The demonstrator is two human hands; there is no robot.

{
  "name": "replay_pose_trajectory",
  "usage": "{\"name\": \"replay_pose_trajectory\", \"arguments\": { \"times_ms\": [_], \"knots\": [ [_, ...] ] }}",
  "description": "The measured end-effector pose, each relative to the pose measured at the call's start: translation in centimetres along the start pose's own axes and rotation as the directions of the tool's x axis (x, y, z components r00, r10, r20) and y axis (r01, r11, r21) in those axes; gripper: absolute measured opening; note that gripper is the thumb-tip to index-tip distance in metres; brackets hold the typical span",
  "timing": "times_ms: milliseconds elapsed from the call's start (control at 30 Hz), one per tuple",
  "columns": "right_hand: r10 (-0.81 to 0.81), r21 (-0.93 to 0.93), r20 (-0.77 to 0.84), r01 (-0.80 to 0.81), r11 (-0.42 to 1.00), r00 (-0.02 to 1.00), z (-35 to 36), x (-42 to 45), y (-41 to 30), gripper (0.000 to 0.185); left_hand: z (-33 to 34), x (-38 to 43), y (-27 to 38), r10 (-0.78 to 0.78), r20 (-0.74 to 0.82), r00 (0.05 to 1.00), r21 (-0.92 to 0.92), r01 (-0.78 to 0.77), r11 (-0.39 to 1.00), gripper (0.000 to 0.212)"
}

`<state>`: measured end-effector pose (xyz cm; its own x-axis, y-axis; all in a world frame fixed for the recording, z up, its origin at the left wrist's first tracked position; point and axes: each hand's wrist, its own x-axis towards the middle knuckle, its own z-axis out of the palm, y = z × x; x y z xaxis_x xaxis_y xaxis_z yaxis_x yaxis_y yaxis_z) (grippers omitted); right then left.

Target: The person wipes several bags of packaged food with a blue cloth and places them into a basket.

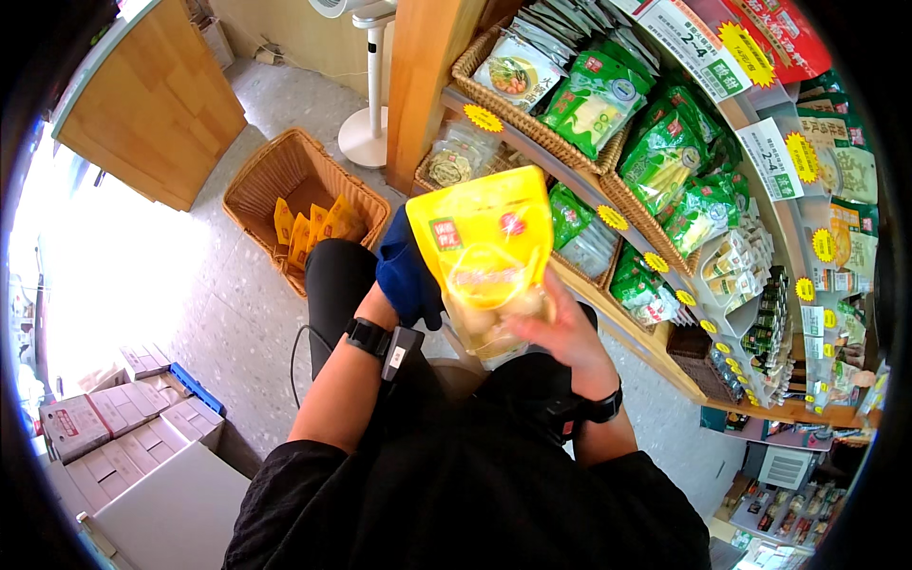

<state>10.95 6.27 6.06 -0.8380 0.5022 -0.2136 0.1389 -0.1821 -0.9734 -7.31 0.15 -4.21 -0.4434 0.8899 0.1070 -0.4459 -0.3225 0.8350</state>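
A yellow plastic food pouch (pixel 484 256) with a clear lower part is held up before me, and pale round pieces show through it. My right hand (pixel 563 328) grips its lower right side. Beside the pouch's left edge is my left hand (pixel 410 263), with dark blue cloth, seemingly a glove, over it; the pouch hides part of the fingers, so their hold cannot be told. To the left, a wicker basket (pixel 249 174) stands on the floor with several yellow pouches (pixel 313 224) inside.
On the right, wooden shelving (pixel 641 328) carries wicker baskets (pixel 491 85) of green packets (pixel 598 96). A white pedestal stand (pixel 374 85) is behind the floor basket. Stacked cartons (pixel 121 434) and a wooden counter (pixel 149 107) are on the left.
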Motion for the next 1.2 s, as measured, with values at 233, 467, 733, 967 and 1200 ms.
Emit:
{"name": "replay_pose_trajectory", "arguments": {
  "times_ms": [233, 467, 733, 967, 1200],
  "knots": [
    [0.288, 0.468, 0.063, -0.283, 0.837, 0.956, -1.0, 2.9, 5.5, 0.041, 1.9, -0.4, 1.9, 0.15, 0.017, 0.988, -0.031, -0.15, 0.988, 0.039],
    [0.273, 0.651, -0.074, -0.161, 0.742, 0.959, -0.9, 3.4, 5.4, 0.04, 2.1, 0.1, 3.9, 0.388, 0.126, 0.913, 0.793, -0.328, 0.514, 0.034],
    [0.083, 0.538, -0.315, 0.106, 0.836, 0.945, -2.4, 3.8, 6.7, 0.04, 5.0, 0.9, 6.9, 0.237, 0.447, 0.862, 0.888, -0.459, -0.006, 0.018],
    [-0.08, 0.294, -0.464, 0.238, 0.926, 0.882, 0.8, 3.9, 4.5, 0.04, 3.5, -1.6, 2.2, -0.469, 0.091, 0.879, 0.37, 0.407, 0.835, 0.062],
    [-0.172, 0.386, -0.606, 0.477, 0.79, 0.776, -0.4, 5.2, 2.8, 0.044, 5.3, -1.9, -0.7, -0.296, 0.132, 0.946, 0.203, 0.266, 0.942, 0.028]
  ]
}}
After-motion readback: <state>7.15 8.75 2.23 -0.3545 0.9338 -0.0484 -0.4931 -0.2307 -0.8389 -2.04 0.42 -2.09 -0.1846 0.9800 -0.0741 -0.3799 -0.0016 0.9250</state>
